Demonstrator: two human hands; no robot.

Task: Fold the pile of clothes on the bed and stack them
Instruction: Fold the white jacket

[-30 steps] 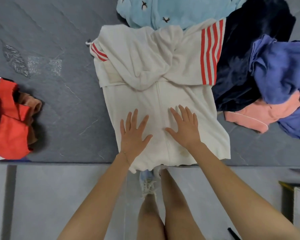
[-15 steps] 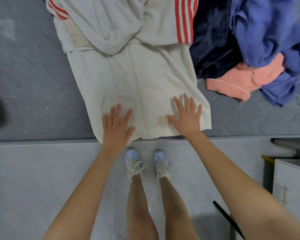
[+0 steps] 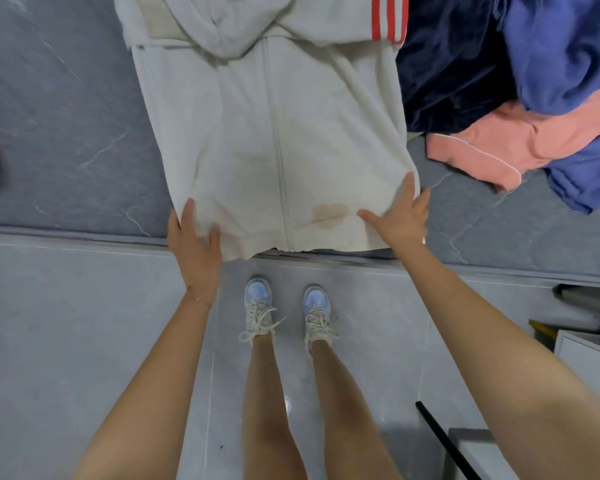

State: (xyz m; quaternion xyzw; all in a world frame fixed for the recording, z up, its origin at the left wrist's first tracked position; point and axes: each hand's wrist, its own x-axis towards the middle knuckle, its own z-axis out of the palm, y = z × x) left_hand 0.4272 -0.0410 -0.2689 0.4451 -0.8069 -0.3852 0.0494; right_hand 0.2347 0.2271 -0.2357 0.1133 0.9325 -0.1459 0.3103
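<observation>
A white zip hoodie (image 3: 274, 133) with red sleeve stripes lies flat on the grey bed (image 3: 66, 133), sleeves and hood folded in, hem at the bed's near edge. A brownish stain shows near the hem. My left hand (image 3: 193, 240) holds the hem's left corner, thumb on top, most fingers hidden under the cloth. My right hand (image 3: 400, 216) lies on the hem's right corner with fingers straight and thumb spread over the fabric.
Unfolded clothes are heaped right of the hoodie: a dark navy piece (image 3: 454, 71), a violet-blue one (image 3: 561, 46) and a pink one (image 3: 520, 140). Below the bed edge are grey floor tiles (image 3: 66, 341), my legs and sneakers, and a white cabinet (image 3: 589, 355) at right.
Both hands slid outward from the middle of the hoodie to its two hem corners. The view tipped downward, so the folded stack at far left left the frame.
</observation>
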